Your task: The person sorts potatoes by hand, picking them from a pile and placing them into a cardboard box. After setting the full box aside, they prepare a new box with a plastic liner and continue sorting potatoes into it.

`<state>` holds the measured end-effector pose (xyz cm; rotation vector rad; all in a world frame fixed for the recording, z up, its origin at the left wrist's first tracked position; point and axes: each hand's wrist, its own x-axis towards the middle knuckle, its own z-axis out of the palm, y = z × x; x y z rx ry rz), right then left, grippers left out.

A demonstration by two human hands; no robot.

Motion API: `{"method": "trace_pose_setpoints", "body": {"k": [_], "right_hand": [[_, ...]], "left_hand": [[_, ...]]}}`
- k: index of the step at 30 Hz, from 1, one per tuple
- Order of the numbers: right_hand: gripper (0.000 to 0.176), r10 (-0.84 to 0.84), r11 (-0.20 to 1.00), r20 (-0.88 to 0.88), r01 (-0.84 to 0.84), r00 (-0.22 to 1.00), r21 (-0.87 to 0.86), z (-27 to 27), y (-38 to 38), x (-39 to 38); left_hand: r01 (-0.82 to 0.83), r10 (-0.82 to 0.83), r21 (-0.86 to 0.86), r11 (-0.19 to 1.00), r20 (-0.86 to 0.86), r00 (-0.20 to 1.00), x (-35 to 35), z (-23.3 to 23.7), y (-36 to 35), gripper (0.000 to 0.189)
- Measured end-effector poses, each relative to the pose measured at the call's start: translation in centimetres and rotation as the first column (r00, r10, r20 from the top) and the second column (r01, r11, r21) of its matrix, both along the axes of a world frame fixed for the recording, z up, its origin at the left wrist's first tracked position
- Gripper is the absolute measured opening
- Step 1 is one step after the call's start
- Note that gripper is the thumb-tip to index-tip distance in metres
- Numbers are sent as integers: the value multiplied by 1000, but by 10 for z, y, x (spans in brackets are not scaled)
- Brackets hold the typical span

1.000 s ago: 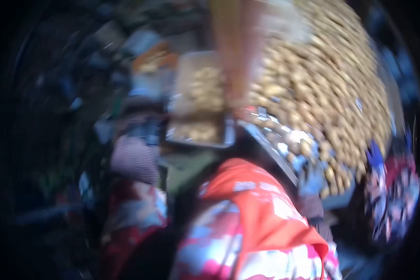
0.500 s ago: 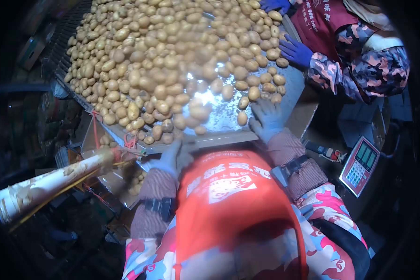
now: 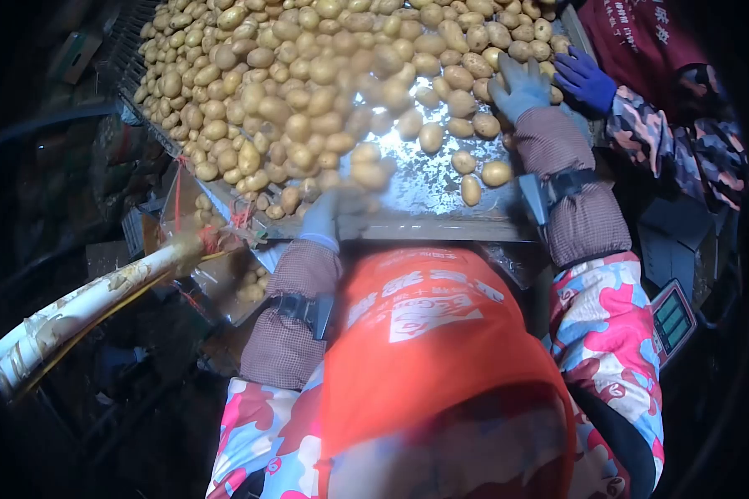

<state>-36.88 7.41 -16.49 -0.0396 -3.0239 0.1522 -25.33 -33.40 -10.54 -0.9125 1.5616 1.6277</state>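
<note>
Our potatoes [image 3: 308,83] are heaped across the metal table [image 3: 424,195], way too many to count, and the top of the pile is cut off. Our right hand [image 3: 520,83] lies flat on them with the fingers spread. Our left hand [image 3: 334,212] is at the near edge and it's blurred, so we can't tell if it's gripping anything. One co-worker's blue glove [image 3: 585,79] is just beside our right.

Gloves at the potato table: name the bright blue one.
The co-worker's glove at the far right edge; the wearer's left hand and right hand wear pale grey ones.
</note>
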Motion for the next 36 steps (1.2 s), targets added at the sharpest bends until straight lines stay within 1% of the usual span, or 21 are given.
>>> {"method": "trace_pose_setpoints", "body": {"k": [2,5,8,11,13,14,15,17,20,21,22,23,24,25,27,28,29,30,32,33,36], "right_hand": [[56,62,995,-80,-55,995,88,-8,-15,27],[55,160,960,-80,-174,984,-220,-8,6,83],[57,108,982,81,-94,991,-163,13,34,132],[55,-8,988,233,43,972,-145,47,25,114],[51,-12,961,170,59,985,-271,48,-7,88],[49,3,928,68,22,998,-372,41,-25,74],[47,0,886,-35,-16,999,-464,36,-41,62],[45,34,938,186,33,982,-344,44,-72,40],[43,100,979,308,-38,946,-200,42,-81,25],[43,132,983,319,-83,939,-161,39,-78,21],[39,109,930,281,2,954,-368,12,-60,20],[38,40,832,269,117,962,-543,20,-65,27],[37,-27,685,266,212,964,-697,30,-71,41],[39,-33,524,324,292,946,-800,43,-84,51],[42,-55,138,433,436,900,-889,70,-109,71],[45,-1,64,471,470,882,-880,80,-117,76],[47,254,-82,454,487,854,-870,83,-116,79],[49,492,-192,406,551,770,-812,86,-115,83],[48,540,391,273,49,796,-919,87,-139,77],[48,490,450,192,-59,850,-891,64,-141,57],[64,199,662,44,-101,979,-742,61,-146,-31]], "left_hand": [[10,-10,-12,1000,8,1000,-4,-2,2,56],[15,-15,-23,1000,14,1000,-6,-2,2,57],[-165,149,-91,982,-161,976,6,6,9,47],[-259,125,-196,946,-516,847,16,-15,20,42],[-19,-461,-605,796,-627,628,6,14,40,58],[43,-736,-789,613,-550,395,-7,26,47,61],[160,-858,-870,466,-401,319,-16,22,49,66],[268,-932,-938,219,-119,342,-22,18,63,66],[255,-904,-917,307,-198,378,-36,9,59,63],[341,-710,-698,630,-340,616,-37,7,58,59],[303,-441,-382,873,-355,824,-36,10,55,57],[217,-189,48,975,-341,921,-38,5,44,58],[34,34,419,907,-154,987,-40,0,33,61],[-107,155,776,622,11,988,-34,-24,11,65],[-363,280,867,343,274,920,-22,-20,5,75],[-466,369,754,463,314,875,-20,13,26,79],[-561,459,614,555,336,822,-18,41,44,84],[-628,509,564,536,377,774,-15,55,51,89],[-614,548,583,533,314,775,4,32,49,86],[-609,569,588,533,284,772,14,15,46,85],[-664,592,537,520,333,734,31,17,30,53]]}}
